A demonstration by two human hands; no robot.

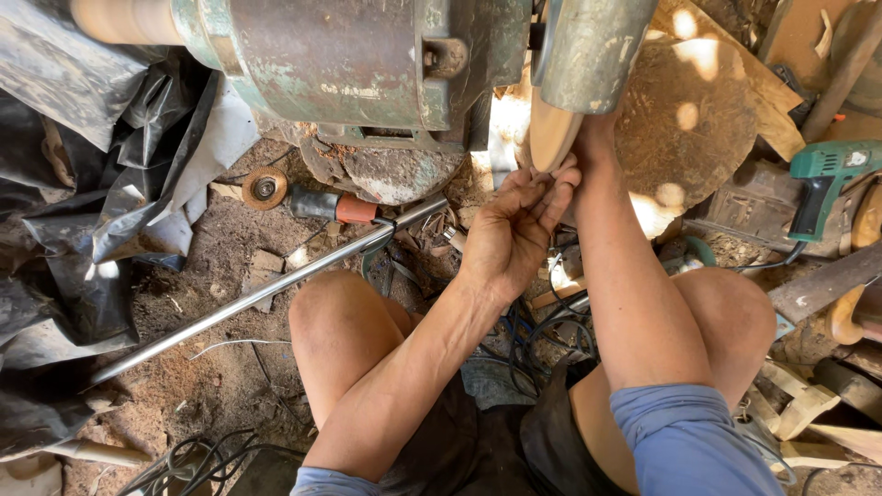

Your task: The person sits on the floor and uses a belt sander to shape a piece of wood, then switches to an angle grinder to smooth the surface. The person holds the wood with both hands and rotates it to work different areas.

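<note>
While sawdust covers dirt floor (211, 367), left hand (514, 230) grips wooden disc (551, 138), right hand seemingly hidden.

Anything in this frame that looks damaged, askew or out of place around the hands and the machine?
The green machine housing has worn, flaking paint. A steel rod lies slanted across the dirt floor, and cables tangle between the knees. The left hand touches the wooden disc; the right hand is mostly hidden behind the guard.

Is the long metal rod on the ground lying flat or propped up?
Propped up. The metal rod slants from the dirt at lower left, its upper end resting near the green machine, beside the left hand.
</note>
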